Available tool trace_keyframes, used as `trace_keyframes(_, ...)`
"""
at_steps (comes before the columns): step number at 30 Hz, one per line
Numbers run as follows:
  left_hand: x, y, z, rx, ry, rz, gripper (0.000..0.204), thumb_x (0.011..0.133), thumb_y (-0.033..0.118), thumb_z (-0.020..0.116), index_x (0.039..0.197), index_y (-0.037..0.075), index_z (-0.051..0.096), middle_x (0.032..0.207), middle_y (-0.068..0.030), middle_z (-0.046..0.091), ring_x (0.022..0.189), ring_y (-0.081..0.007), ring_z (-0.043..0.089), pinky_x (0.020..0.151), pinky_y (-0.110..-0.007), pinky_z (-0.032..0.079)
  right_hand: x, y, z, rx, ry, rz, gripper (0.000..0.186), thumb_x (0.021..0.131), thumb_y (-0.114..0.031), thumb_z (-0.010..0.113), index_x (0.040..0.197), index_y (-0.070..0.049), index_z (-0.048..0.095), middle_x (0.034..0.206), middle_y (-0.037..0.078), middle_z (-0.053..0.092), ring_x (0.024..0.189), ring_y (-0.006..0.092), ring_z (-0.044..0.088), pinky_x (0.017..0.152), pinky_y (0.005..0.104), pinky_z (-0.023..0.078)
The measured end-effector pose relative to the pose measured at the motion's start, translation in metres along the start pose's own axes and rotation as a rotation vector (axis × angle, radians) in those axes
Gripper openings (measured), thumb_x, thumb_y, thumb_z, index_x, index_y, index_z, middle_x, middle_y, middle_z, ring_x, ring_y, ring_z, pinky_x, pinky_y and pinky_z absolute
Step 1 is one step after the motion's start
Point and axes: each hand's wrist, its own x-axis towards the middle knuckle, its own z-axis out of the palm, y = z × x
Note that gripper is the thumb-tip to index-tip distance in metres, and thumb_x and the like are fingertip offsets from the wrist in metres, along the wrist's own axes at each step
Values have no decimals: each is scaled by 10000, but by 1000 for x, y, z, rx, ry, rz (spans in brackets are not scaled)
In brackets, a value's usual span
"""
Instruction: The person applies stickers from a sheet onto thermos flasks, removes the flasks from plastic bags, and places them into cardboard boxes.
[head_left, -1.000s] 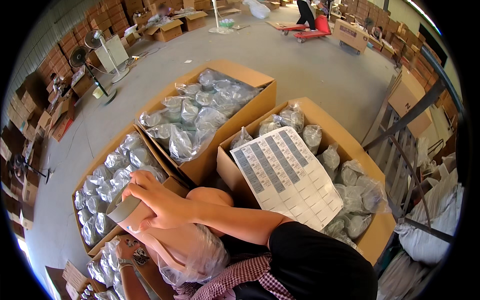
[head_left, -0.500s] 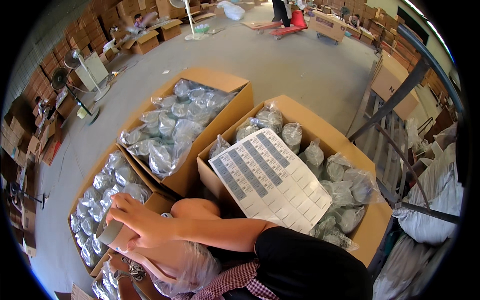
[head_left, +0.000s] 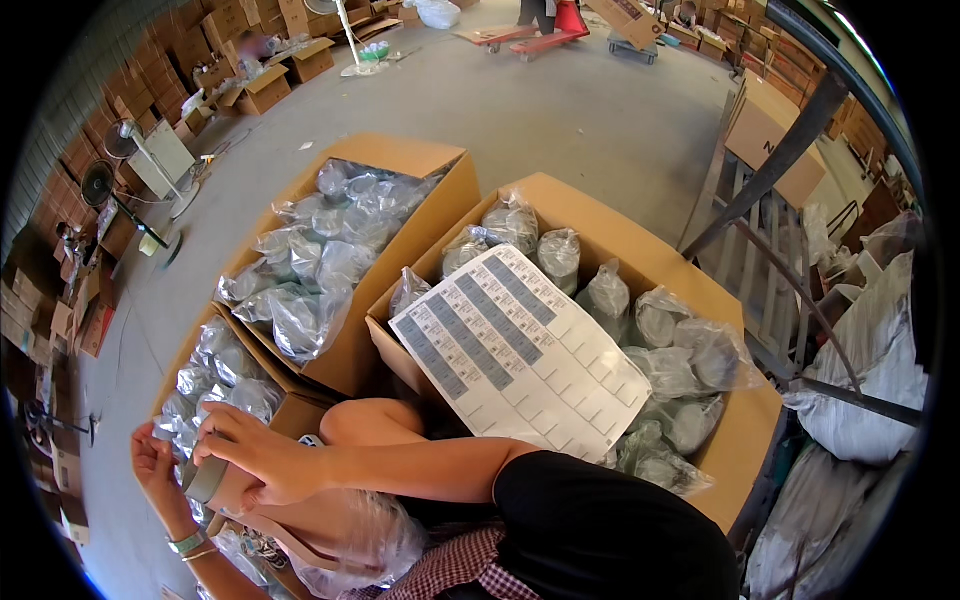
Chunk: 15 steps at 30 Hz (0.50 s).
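Observation:
My right hand [head_left: 262, 458] grips a peach-coloured cup-like vessel with a grey end [head_left: 204, 480], tilted over my lap. How far its body reaches is hard to make out against my legs. My left hand [head_left: 154, 462] is raised just beyond the grey end, fingers bent together in a pinch; anything between them is too small to name. Crumpled clear plastic [head_left: 365, 535] lies across my lap beside the vessel. On the carton to the right rests a sheet of labels [head_left: 525, 350], part grey printed rows, part blank spaces.
An open carton [head_left: 745, 400] of bagged items is at right, another carton [head_left: 440, 205] behind, and silvery wrapped items [head_left: 235, 375] fill one at left. A metal rack [head_left: 790, 200] and white sacks [head_left: 870, 370] stand right. Fans [head_left: 98, 185], red pallet trucks [head_left: 550, 40] and people are farther off.
My left hand has come up from under the vessel to beyond its grey end. My right hand still holds the vessel. The whole view has shifted slightly.

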Motion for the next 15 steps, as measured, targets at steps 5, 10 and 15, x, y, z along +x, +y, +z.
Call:
trace_keyframes(5, -18, 40, 29, 150, -351, 6, 374, 965, 356, 675, 1089, 2, 667, 791, 66, 445, 736, -46, 380, 670, -217, 299, -34, -24, -58, 82, -55, 92, 921, 710, -128, 876, 1506, -119, 413, 1550, 194, 376, 1419, 459, 379, 1132, 539, 361)
trace_keyframes(10, -25, 51, 33, 187, -313, -15, 444, 1015, 422, 598, 1060, -12, 676, 776, 62, 445, 716, -56, 350, 644, -243, 262, -184, 17, -212, -596, 268, 548, 424, 792, -15, 799, 1174, -120, 650, 1323, 148, 589, 1201, 361, 613, 1013, 412, 502)
trace_keyframes(15, -29, 57, 35, 209, -321, -28, 482, 1024, 446, 574, 1060, -24, 669, 751, 59, 425, 701, -57, 345, 630, -253, 251, -274, -34, -335, -1211, -153, 1051, 776, 725, -237, 908, 1426, -224, 575, 1602, 122, 428, 1477, 396, 376, 1101, 631, 382)
